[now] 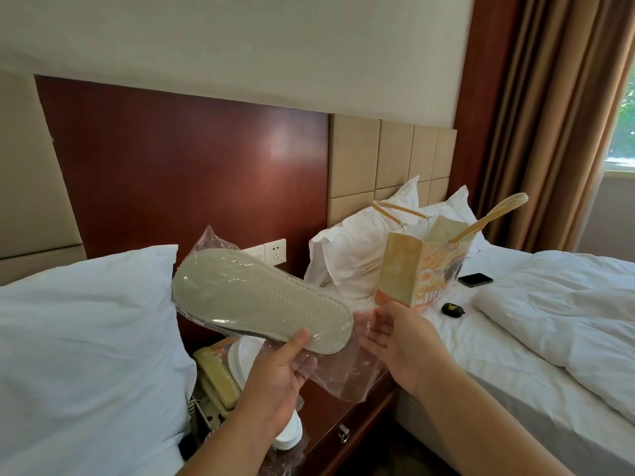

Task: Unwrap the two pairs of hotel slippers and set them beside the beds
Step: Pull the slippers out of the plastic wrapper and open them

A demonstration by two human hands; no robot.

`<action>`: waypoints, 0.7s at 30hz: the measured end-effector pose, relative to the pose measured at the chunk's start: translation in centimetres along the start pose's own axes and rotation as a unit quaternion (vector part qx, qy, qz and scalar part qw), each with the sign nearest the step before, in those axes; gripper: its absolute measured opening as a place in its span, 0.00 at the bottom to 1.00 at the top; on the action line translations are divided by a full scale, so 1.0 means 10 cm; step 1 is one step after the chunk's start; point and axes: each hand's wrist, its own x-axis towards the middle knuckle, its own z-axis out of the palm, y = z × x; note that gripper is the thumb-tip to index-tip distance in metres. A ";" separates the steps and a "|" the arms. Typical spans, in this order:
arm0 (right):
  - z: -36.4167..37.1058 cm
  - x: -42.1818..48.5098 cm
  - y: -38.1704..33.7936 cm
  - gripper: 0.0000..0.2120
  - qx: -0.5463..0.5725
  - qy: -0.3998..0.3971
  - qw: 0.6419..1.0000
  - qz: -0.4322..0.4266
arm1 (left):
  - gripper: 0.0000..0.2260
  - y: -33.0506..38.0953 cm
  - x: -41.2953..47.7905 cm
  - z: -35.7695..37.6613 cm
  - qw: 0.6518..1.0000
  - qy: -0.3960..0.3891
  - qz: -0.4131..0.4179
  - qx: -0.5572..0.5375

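Left hand [275,369] grips the pale grey textured-sole slipper pair [261,300] in its clear crinkly plastic wrap [347,372], above the dark wooden nightstand [326,417]. Right hand [395,341] touches the wrap's open end, pinch unclear; better to hold that end firmly and slide the slippers out.

We see a cream wall [240,46] across the top, a glossy red-brown wooden panel [189,173] mid-left, beige padded square tiles [388,156] at centre, brown pleated curtains [549,115] and a daylit window [623,115] far right, a white-sheeted bed [68,338] lower left, another bed [515,372] lower right.
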 end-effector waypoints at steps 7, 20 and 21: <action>-0.04 -0.06 0.14 0.13 -0.055 -0.057 0.997 -0.014 | 0.20 0.01 0.02 0.02 0.997 -0.009 -0.058 -0.040; 0.09 -0.10 0.24 0.29 -0.054 -0.174 0.982 -0.042 | 0.20 0.04 -0.04 0.05 0.997 -0.029 -0.075 -0.010; 0.09 -0.10 0.25 0.29 -0.057 -0.163 0.984 -0.053 | 0.21 0.04 -0.03 0.05 0.996 -0.027 -0.080 -0.009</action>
